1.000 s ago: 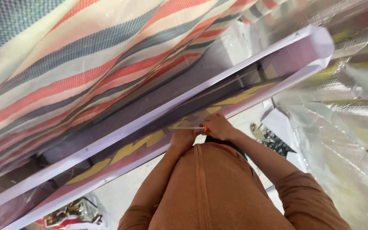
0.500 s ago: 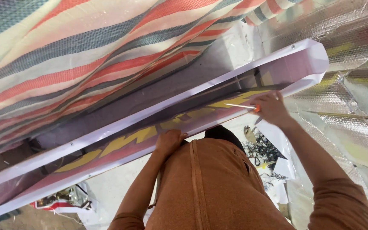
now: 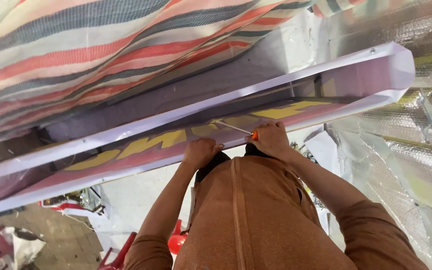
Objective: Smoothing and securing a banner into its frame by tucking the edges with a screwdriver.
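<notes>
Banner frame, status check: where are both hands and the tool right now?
Left hand pressed flat on the purple banner. Right hand gripping an orange-handled screwdriver, shaft angled up into the frame. Striped tarp hangs above, clear of the hands.

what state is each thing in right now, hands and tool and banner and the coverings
left hand: pressed flat against the banner edge, holding nothing
right hand: closed around the tool's orange handle
thin orange-handled metal tool: gripped, shaft pointing into the banner fold
white vinyl banner with yellow letters: stretched long, edge folded over
striped red, grey and white tarpaulin: draped, sagging in folds
silver foil sheeting: hanging, crinkled
</notes>
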